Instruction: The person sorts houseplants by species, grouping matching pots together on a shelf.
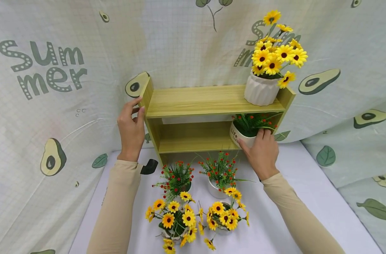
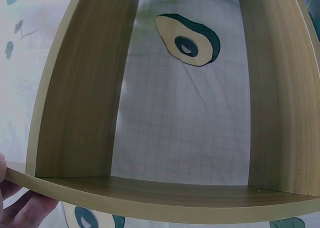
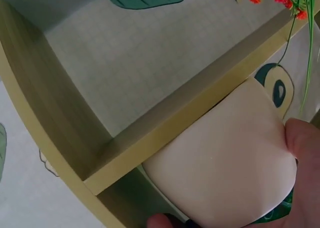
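Note:
A two-tier wooden shelf [image 1: 193,100] stands against the back cloth. My left hand [image 1: 131,127] holds its left side panel, thumb and fingers [image 2: 31,210] on either side of the board's edge in the left wrist view. On the lower tier's right end is a white potted plant [image 1: 243,138] with red flowers and lettering on its front. My right hand [image 1: 263,151] grips this pot, thumb at the front and fingers around the right side. The pot's smooth wall [image 3: 225,158] fills the right wrist view, close against the shelf board.
A ribbed white pot [image 1: 261,91] of yellow sunflowers stands on the top tier's right end. On the white table [image 1: 253,225] are two red-flowered plants [image 1: 177,178] and two sunflower pots [image 1: 177,225]. A black object [image 1: 149,167] lies by the left wrist.

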Tool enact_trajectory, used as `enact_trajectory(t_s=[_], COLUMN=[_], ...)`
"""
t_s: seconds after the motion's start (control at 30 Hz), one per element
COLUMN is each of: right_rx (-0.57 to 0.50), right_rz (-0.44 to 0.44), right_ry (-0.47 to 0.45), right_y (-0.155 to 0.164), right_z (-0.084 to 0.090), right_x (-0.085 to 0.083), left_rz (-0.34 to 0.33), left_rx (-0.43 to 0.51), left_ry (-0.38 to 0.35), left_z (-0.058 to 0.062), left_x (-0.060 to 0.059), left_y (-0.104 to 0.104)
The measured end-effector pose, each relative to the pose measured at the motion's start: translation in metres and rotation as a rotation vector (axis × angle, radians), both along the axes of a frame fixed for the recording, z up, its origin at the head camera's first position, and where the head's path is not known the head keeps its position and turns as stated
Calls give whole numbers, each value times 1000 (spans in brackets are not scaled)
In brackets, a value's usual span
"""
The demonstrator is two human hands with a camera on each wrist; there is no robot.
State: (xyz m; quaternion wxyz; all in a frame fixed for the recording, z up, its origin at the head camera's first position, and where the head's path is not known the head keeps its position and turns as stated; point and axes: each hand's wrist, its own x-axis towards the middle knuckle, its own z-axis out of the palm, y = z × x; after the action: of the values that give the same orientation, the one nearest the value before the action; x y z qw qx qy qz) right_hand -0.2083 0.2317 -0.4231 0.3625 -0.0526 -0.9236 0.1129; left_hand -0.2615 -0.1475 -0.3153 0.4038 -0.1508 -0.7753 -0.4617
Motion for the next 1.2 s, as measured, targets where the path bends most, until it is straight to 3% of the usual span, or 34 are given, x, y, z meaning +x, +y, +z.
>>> enact_trajectory(t_s=[0.33, 0.5, 0.7, 0.83, 1.2], right_rx=[18, -11, -111, -182, -250], right_rz=[16, 37, 110, 133, 85], right_ry=[-49, -33, 50, 46, -183], right_y=[-2, -1, 1, 6, 15], right_z=[7, -2, -24, -42, -106], right_x=[-11, -4, 30, 60, 132], left_rz=[5, 2, -10, -8, 4], left_rx=[0, 2, -4, -2, -1], left_ry=[-7, -13, 6, 5, -24], left_z=[0, -1, 0, 2, 1], left_x=[1, 1, 0, 0, 1], left_y=[-1, -1, -1, 0, 0])
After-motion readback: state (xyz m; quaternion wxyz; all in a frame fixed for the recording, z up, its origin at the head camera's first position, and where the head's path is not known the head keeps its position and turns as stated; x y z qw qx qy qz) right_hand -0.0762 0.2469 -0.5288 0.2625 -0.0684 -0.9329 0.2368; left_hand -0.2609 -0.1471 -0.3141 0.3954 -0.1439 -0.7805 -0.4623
